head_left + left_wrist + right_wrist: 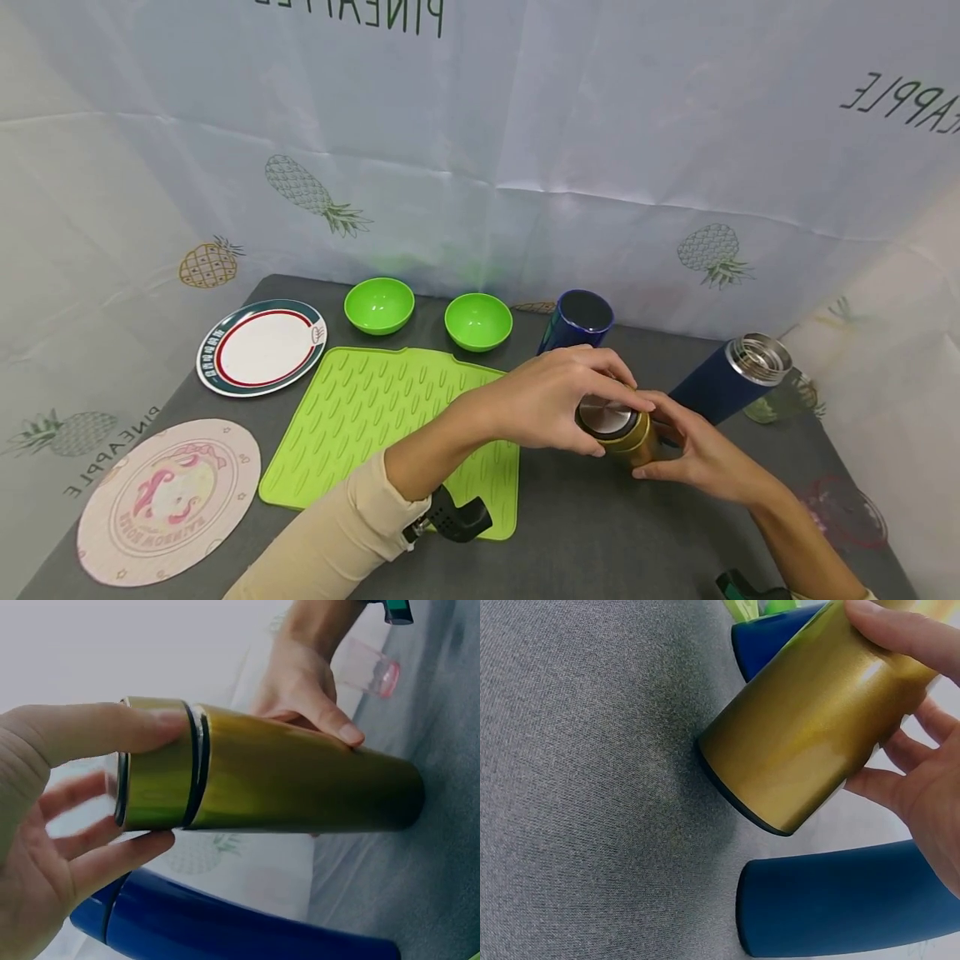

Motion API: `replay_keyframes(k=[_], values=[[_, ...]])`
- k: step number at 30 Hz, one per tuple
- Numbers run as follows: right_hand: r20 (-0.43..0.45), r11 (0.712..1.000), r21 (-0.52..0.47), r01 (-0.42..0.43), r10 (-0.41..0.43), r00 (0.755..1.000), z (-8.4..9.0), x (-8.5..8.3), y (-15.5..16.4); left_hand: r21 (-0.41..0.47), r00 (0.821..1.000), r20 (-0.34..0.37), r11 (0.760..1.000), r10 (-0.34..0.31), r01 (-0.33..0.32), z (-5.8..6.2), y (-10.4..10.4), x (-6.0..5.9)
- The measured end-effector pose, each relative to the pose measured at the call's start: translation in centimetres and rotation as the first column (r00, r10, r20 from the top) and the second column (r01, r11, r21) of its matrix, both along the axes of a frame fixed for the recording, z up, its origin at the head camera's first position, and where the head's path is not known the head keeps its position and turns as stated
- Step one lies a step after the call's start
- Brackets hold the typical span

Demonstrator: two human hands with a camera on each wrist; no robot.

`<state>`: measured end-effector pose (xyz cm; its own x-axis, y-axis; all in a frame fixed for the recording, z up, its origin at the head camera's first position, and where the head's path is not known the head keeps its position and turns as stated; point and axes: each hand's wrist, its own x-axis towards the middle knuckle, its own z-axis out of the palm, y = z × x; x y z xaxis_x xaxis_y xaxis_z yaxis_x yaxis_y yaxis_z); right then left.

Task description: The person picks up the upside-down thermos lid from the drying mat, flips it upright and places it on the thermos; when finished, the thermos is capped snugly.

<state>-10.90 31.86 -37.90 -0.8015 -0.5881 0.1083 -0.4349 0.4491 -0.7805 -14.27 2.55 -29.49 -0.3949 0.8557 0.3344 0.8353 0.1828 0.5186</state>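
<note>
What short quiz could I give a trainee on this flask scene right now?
1. True or false: the left hand grips the cap of the gold flask.
2. Which hand holds the flask's body? A left, B right.
3. How many green bowls stand behind the green mat?

Key: 1 true. 2 B, the right hand. 3 two.

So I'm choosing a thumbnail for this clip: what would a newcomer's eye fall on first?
First the gold flask, standing on the grey table at centre: the left hand grips its lid and the right hand holds its body. Next the bright green mat to its left, with two green bowls behind it.
</note>
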Motion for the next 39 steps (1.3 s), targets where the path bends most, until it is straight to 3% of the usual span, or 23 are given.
replay_keyframes(k=[6,11,18,22,27,30,35,37,39], values=[[-0.002,1.0,0.001,0.018,-0.018,1.0,-0.04,0.03,-0.04,0.052,0.992,0.003,0.991,0.126,-0.126,-0.24,0.12,0.31],[-0.005,1.0,-0.013,0.004,-0.004,1.0,0.02,-0.08,-0.02,0.071,0.985,0.027,0.982,0.173,-0.174,0.13,0.08,0.39],[-0.001,1.0,0.004,0.017,-0.016,1.0,0.17,-0.07,-0.05,0.042,0.993,-0.001,0.992,0.116,-0.116,-0.27,0.22,0.26],[-0.002,1.0,0.005,0.014,-0.014,1.0,0.14,-0.01,-0.07,0.013,1.0,0.027,1.0,0.017,-0.017,-0.08,0.09,-0.04],[-0.007,1.0,0.002,0.007,-0.007,1.0,0.03,0.04,0.03,-0.012,0.994,0.058,0.995,-0.095,0.096,0.17,-0.09,-0.15],[-0.008,1.0,0.011,0.025,-0.025,1.0,-0.03,0.16,0.14,-0.014,0.995,0.067,0.997,-0.069,0.07,0.05,-0.05,-0.02],[-0.01,1.0,0.008,0.029,-0.029,1.0,-0.06,0.2,0.1,-0.03,0.996,0.038,0.997,0.078,-0.077,-0.35,0.3,0.39],[-0.014,1.0,0.006,0.024,-0.024,1.0,-0.02,0.21,0.03,-0.036,0.996,0.029,0.996,0.088,-0.087,-0.34,0.36,0.42],[-0.013,1.0,0.002,0.02,-0.019,1.0,0.02,0.25,-0.08,-0.033,0.998,0.033,0.998,0.053,-0.052,-0.22,0.33,0.32]])
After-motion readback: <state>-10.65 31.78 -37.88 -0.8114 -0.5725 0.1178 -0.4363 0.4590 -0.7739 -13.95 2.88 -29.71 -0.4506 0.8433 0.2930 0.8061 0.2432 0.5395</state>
